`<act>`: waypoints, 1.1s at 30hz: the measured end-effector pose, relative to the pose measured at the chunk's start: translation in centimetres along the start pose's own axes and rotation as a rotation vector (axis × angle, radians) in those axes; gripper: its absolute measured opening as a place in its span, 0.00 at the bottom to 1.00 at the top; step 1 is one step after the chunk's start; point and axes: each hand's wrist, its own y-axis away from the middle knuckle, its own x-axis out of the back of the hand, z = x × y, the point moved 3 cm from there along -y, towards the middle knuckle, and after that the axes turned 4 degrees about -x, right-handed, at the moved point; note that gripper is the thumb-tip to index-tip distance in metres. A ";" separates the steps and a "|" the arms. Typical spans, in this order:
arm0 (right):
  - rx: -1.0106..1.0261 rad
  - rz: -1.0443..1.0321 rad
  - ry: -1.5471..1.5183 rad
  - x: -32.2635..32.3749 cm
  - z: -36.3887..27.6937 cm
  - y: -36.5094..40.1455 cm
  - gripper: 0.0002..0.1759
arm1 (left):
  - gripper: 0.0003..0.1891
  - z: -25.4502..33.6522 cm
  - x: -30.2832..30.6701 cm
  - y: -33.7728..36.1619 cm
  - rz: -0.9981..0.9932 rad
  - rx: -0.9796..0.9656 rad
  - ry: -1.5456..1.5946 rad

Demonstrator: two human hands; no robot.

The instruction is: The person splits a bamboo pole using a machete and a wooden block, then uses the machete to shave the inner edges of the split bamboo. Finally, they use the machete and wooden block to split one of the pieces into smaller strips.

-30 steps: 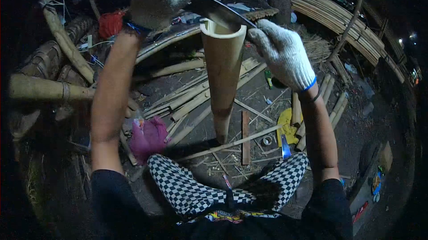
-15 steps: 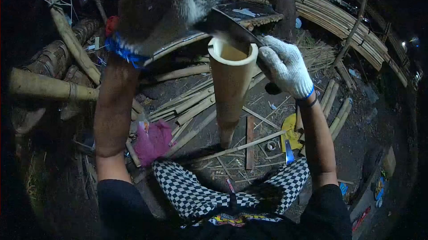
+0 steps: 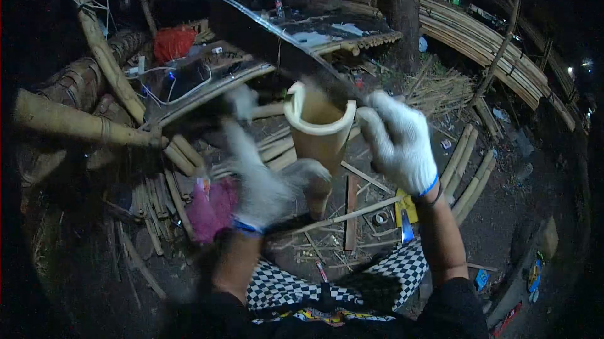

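A thick bamboo tube stands upright between my knees, its pale cut rim facing me. Across its top lies the dark, wide blade of a machete, slanting up to the left and resting at the rim. My right hand, in a white knitted glove with a blue cuff, is closed on the machete's handle end just right of the rim. My left hand, gloved alike and smeared by motion, is beside the tube's left side. Its thumb and fingers look spread, and nothing shows in them.
A low bamboo platform carries a red plastic bag and a white cable. Split bamboo strips are stacked at right. A pink cloth, a yellow piece and a reddish wooden slat lie on the littered ground.
My left hand has dropped from above the blade to beside the tube. The machete's far end, previously behind that hand, now shows. My right hand has shifted slightly lower, still on the machete.
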 end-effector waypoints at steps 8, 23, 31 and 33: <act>0.034 -0.076 -0.119 -0.9 -0.7 1.4 0.09 | 0.43 -6.6 -6.6 6.1 -0.157 0.651 0.880; 0.021 -0.218 0.089 0.3 -3.4 0.5 0.09 | 0.50 -6.9 -5.1 4.2 -0.419 0.339 0.512; -0.098 -0.256 0.066 1.7 -3.4 0.4 0.09 | 0.44 -6.6 -6.3 1.8 -0.559 0.302 0.421; -0.087 -0.231 0.091 1.7 -2.4 0.3 0.08 | 0.44 -6.6 -6.7 1.1 -0.578 0.337 0.449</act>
